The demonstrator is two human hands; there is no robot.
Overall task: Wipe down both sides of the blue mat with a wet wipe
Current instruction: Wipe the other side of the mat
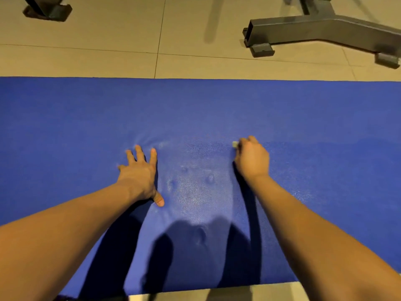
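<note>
The blue mat [217,109] lies flat on the tiled floor and spans the whole width of the view. My left hand [140,175] presses on it with fingers spread, and the mat wrinkles just beyond the fingertips. My right hand [251,158] is curled around a wet wipe [234,144] and holds it against the mat; only a small pale corner of the wipe shows past the fingers. Between the hands the mat looks damp and shiny, with a few small dents.
Beige floor tiles [121,35] lie beyond the mat's far edge. A grey metal equipment base [321,31] stands at the back right. Another dark metal foot [50,9] is at the back left. A strip of floor shows at the mat's near edge.
</note>
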